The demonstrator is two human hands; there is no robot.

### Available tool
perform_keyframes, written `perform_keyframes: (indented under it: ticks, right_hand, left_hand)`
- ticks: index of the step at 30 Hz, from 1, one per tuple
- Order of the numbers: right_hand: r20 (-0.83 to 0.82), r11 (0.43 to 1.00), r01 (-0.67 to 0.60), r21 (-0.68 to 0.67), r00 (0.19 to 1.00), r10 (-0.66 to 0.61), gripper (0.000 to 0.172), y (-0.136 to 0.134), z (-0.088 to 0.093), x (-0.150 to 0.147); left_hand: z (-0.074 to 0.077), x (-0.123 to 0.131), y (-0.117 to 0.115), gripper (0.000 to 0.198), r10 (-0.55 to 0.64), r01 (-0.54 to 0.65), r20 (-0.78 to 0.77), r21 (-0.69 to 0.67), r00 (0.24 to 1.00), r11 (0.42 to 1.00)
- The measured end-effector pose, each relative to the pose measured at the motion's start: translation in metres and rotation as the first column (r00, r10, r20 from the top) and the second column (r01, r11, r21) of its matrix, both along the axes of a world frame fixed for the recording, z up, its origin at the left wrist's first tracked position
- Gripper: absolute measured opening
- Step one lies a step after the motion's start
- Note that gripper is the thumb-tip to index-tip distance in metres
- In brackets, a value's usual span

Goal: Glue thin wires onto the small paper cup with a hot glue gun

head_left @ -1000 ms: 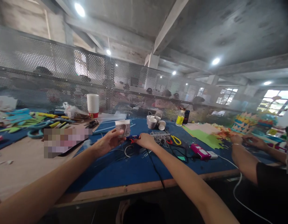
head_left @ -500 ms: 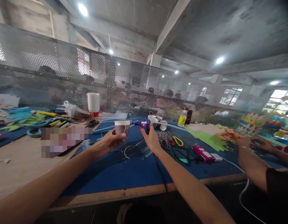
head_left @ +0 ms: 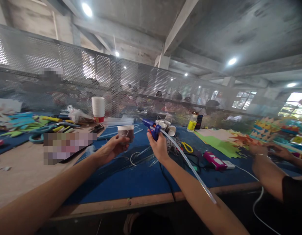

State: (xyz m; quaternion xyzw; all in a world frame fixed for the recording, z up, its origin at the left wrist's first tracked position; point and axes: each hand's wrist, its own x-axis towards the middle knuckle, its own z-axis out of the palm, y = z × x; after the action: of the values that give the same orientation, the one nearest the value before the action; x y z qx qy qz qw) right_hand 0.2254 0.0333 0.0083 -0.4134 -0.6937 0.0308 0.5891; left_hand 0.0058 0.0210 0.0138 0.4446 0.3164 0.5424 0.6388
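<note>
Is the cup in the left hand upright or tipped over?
Upright: the cup in the left hand has its white rim uppermost, with the darker wrapped wall below.

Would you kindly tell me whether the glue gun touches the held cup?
Apart: the head view shows a clear gap between the cup and the glue gun.

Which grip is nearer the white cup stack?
Left. The left grip, holding a paper cup, is in front and right of the stack; the right grip, on the glue gun, is farther right.
</note>
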Motion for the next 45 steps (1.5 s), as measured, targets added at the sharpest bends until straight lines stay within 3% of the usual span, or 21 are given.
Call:
perform_keyframes:
  ticks: [8,12,16,26,45]
  right_hand:
    - [0.070,1.000,-0.029,0.000,0.997,0.029,0.038,-0.011,-0.004,-0.008]
    - [0.157,1.000,0.002,-0.027,0.988,0.002,0.040,-0.011,-0.010,-0.010]
    - [0.187,0.999,-0.042,-0.009,0.981,0.043,0.041,-0.013,-0.009,-0.009]
    - [0.322,1.000,-0.022,0.013,0.947,0.017,0.043,-0.017,-0.006,-0.006]
    - [0.368,0.999,0.031,0.023,0.929,-0.037,0.041,-0.019,-0.007,-0.006]
  left_hand:
    - [-0.001,-0.003,0.005,0.024,0.008,-0.001,0.098,-0.071,0.995,0.997]
    - [0.001,-0.003,0.003,0.019,-0.006,0.014,0.131,-0.059,0.991,0.998]
    - [0.003,-0.002,0.000,0.024,-0.005,0.013,0.152,-0.048,0.988,0.999]
    - [0.005,-0.003,-0.003,0.025,-0.015,0.020,0.128,-0.040,0.992,0.999]
    - [0.005,-0.002,-0.003,0.025,-0.005,0.008,0.121,-0.023,0.993,1.000]
